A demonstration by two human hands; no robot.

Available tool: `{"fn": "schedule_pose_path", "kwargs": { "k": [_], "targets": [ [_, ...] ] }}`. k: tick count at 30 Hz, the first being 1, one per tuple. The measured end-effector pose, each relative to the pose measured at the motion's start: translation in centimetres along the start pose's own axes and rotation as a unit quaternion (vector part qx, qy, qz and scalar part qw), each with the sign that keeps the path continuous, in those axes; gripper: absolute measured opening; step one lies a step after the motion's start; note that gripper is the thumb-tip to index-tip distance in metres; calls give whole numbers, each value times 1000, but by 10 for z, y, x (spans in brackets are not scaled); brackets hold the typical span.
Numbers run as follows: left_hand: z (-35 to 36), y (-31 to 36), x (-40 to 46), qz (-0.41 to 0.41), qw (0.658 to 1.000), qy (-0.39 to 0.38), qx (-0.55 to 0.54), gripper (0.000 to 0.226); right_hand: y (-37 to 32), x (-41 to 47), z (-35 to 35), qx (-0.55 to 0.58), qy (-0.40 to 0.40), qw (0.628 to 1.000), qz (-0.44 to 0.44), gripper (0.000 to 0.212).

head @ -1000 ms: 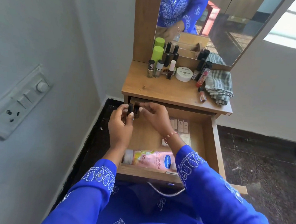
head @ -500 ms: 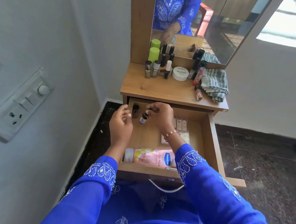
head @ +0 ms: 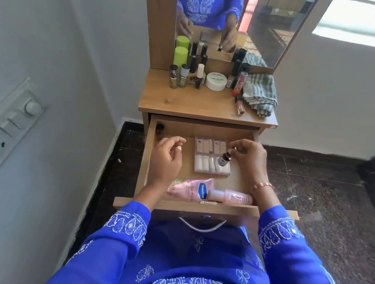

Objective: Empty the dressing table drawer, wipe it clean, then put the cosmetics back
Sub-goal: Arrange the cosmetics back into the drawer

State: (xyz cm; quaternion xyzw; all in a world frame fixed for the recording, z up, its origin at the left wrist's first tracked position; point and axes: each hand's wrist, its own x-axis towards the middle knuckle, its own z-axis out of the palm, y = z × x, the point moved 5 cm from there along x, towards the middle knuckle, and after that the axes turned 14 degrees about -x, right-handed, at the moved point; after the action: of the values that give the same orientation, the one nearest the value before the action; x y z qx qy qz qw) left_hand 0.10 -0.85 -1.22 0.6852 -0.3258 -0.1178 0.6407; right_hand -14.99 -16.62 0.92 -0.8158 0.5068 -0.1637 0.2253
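The wooden drawer (head: 144, 160) is pulled out below the dressing table top (head: 185, 105). My right hand (head: 248, 158) pinches a small dark bottle (head: 224, 158) by its cap, hanging tilted above a clear box of pale tubes (head: 205, 157). My left hand (head: 165, 157) hovers over the drawer's left side, fingers loosely curled, holding nothing. A second small dark bottle (head: 160, 129) stands in the drawer's back left corner. A pink Vaseline tube (head: 191, 189) and a pink spray bottle (head: 230, 196) lie along the drawer's front.
On the table top stand several nail polish bottles (head: 183, 75), a green-capped can (head: 180, 55), a white jar (head: 216, 81), lip products (head: 239, 84) and a folded striped cloth (head: 260, 92). A mirror (head: 262, 23) rises behind. Wall with switch panel (head: 5, 124) on the left; dark floor on the right.
My right hand has carried the small dark bottle from the drawer's back left corner to the right, over the clear box. My left hand let go of the other bottle and drew back.
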Motion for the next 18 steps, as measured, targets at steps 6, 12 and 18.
{"fn": "schedule_pose_path", "kwargs": {
  "k": [6,12,18],
  "targets": [
    [26,1,-12,-16,996,-91,7,22,43,-10,-8,-100,3,995,13,20],
    [19,-7,-11,-55,993,-103,34,19,47,-21,-2,-203,-7,979,-28,22],
    [17,-7,-11,-64,990,-112,48,19,47,-24,-1,-293,5,955,-50,11]
  ]
}}
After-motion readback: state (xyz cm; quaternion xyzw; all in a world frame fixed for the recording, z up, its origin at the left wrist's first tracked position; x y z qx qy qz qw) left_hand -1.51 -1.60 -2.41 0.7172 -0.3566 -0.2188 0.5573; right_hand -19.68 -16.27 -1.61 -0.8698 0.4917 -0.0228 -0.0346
